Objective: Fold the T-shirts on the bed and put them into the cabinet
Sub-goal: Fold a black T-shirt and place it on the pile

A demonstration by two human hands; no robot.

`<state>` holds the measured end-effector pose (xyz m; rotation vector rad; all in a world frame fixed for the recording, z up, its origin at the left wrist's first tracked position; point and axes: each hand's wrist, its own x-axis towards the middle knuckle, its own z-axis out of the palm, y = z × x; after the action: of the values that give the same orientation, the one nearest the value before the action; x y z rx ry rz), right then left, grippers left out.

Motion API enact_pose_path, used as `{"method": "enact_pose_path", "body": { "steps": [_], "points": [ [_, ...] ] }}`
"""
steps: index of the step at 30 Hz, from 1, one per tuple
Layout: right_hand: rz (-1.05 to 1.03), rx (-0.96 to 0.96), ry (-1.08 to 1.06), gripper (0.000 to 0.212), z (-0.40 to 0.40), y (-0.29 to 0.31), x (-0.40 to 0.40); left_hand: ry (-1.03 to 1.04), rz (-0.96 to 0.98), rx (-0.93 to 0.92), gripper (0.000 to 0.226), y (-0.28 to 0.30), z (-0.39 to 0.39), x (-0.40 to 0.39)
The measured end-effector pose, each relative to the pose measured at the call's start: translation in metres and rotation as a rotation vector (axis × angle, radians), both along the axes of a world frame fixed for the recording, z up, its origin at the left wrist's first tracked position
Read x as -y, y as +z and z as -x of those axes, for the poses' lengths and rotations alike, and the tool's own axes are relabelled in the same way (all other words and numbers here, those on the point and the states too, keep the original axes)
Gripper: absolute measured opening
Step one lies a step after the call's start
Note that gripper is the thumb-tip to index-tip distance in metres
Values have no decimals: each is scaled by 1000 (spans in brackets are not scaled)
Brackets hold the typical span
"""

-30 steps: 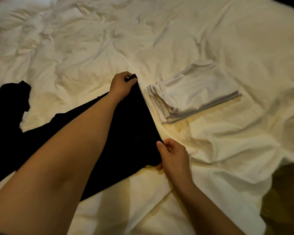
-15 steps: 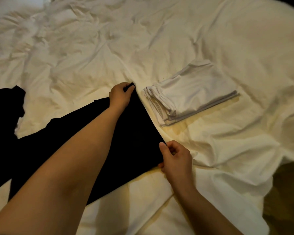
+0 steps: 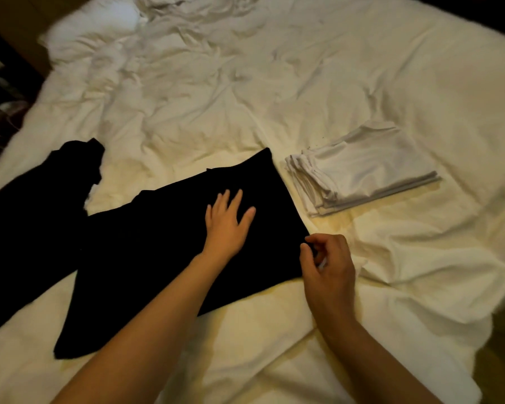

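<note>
Black shirt [image 3: 164,243] lies flat on the bed [image 3: 274,83], beside a folded white stack [image 3: 365,164]. Left hand [image 3: 226,223] presses it with fingers spread; right hand [image 3: 327,263] pinches its near corner.

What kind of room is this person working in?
Probably a bedroom: a wide bed with a rumpled white sheet, a white pillow at its head, and a folded white T-shirt stack lying on it.
</note>
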<state>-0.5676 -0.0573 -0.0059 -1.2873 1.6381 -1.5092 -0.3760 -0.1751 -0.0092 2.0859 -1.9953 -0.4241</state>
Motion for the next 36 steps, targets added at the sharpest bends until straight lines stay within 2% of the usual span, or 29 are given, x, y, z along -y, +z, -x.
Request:
{"method": "enact_pose_path", "body": {
  "steps": [3,6,10,12,14,17,22,25,30,34,36],
  "points": [
    [122,-187,54,9,-13,-10,-5,72,7,60,64,-5,-29,-51],
    [216,-355,168,18,-29,-19,-12,115,34,102,69,-9,-59,-98],
    [220,-508,342,27,-47,-32,-20,131,78,65,87,-16,-96,-152],
    [210,-602,445,30,-53,-43,-22,158,102,58,85,-20,-114,-176],
    [203,-679,517,38,-56,-52,-22,224,178,51,71,-22,-129,-198],
    [184,-711,559,46,-60,-57,-21,317,313,63,57,-23,-152,-226],
    [180,-786,534,46,-66,-57,-20,273,326,-8,67,-25,-172,-252],
    [185,-809,505,42,-68,-58,-18,240,357,-23,54,-29,-175,-255],
    [189,-842,442,35,-68,-52,-19,383,409,-57,44,-43,-189,-242],
    [200,-839,416,34,-65,-45,-19,396,421,-213,19,-40,-195,-236],
    [206,-846,397,31,-61,-41,-21,425,422,-250,16,-35,-195,-239]
  ]
}}
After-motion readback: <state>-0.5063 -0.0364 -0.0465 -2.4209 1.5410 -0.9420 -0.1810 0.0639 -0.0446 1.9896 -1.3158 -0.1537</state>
